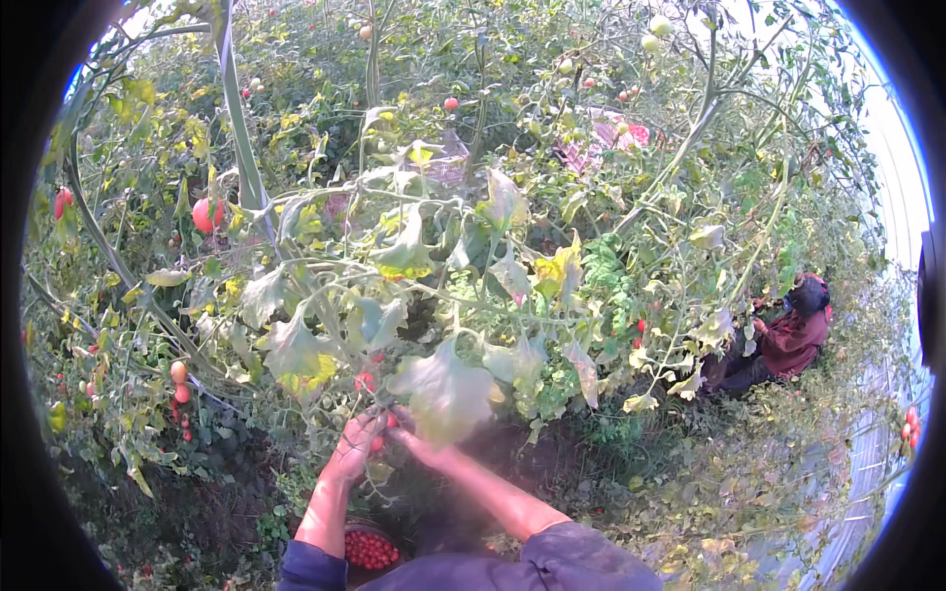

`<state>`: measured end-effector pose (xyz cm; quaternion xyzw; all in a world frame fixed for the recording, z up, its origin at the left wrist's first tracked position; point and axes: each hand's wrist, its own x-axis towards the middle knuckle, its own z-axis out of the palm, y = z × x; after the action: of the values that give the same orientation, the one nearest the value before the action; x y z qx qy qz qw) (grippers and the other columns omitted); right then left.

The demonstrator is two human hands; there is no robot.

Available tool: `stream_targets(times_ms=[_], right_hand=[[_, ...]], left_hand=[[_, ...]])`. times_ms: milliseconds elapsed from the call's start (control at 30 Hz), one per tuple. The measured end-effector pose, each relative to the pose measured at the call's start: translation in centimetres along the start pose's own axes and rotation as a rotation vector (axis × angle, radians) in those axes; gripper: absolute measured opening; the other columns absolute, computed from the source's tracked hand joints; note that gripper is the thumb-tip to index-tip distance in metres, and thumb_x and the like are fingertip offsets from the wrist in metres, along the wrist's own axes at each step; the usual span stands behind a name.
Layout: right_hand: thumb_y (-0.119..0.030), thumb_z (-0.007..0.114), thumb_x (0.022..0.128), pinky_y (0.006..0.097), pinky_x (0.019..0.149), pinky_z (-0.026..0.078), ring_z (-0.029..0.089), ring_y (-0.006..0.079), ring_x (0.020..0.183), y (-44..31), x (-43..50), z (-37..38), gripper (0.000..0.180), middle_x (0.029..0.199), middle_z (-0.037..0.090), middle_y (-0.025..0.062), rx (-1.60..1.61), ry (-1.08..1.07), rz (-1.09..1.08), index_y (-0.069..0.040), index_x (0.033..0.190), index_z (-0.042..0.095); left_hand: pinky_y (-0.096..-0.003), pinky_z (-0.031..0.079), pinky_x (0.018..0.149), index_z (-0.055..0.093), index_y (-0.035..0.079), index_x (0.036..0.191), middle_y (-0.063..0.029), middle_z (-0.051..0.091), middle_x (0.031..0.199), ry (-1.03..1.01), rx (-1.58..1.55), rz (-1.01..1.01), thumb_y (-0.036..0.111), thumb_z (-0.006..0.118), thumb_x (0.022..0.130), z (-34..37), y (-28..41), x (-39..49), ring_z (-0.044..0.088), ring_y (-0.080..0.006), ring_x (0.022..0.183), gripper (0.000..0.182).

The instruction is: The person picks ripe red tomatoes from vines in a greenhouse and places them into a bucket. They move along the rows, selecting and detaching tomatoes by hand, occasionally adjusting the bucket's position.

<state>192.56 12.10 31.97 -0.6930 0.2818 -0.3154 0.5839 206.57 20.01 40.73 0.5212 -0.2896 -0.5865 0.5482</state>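
Note:
Both of my bare hands reach into a tomato plant just below the middle of the view. My left hand (356, 442) is at a cluster of small red tomatoes (377, 443), its fingers partly hidden by stems. My right hand (403, 425) meets it from the right, at the same cluster, partly behind a large pale leaf (446, 388). Whether either hand grips a tomato cannot be made out. More red tomatoes (363, 381) hang just above the fingers. Below my left forearm stands a round container filled with small red tomatoes (372, 549).
A person in a dark red top (794, 343) crouches among the plants at the right. Thick stems (240, 125) and drooping leaves stand before me. A pinkish crate (580, 154) and a pale crate (447, 162) lie farther back. Plastic sheeting (868, 473) runs along the right.

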Motion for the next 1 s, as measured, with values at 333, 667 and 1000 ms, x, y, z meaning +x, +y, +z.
stream_targets(times_ms=[333, 667, 1000], right_hand=[[-0.019, 0.059, 0.088, 0.0372, 0.083, 0.048, 0.065, 0.0259, 0.094, -3.4, -2.7, 2.4, 0.032, 0.101, 0.067, 0.0176, -0.15, -0.055, 0.11, -0.005, 0.117, 0.06], [-0.013, 0.051, 0.095, 0.0266, 0.056, 0.051, 0.059, 0.0145, 0.067, -3.5, -8.9, 4.8, 0.03, 0.093, 0.065, 0.012, 0.53, 0.151, 0.558, 0.0, 0.122, 0.051], [-0.015, 0.05, 0.095, 0.0314, 0.091, 0.045, 0.053, 0.0181, 0.108, 0.2, -21.7, 16.7, 0.028, 0.119, 0.055, 0.0117, 0.023, -0.201, 0.291, -0.001, 0.12, 0.054]], left_hand=[[-0.0217, 0.042, 0.054, 0.06, 0.007, 0.119, 0.0019, 0.064, 0.09, 0.197, -0.128, -0.056, 0.024, 0.063, 0.089, -2.1, -2.6, -2.3, 0.055, -0.0076, 0.067, 0.034], [-0.0343, 0.052, 0.068, 0.063, 0.006, 0.109, -0.01, 0.065, 0.105, 0.356, 0.001, -0.142, 0.034, 0.048, 0.089, -6.6, -8.8, -6.3, 0.064, -0.023, 0.085, 0.037], [-0.0446, 0.055, 0.085, 0.057, 0.001, 0.111, -0.0137, 0.063, 0.106, 0.45, -1.342, -0.038, 0.024, 0.047, 0.094, -6.1, -22.7, -23.4, 0.062, -0.029, 0.098, 0.03]])
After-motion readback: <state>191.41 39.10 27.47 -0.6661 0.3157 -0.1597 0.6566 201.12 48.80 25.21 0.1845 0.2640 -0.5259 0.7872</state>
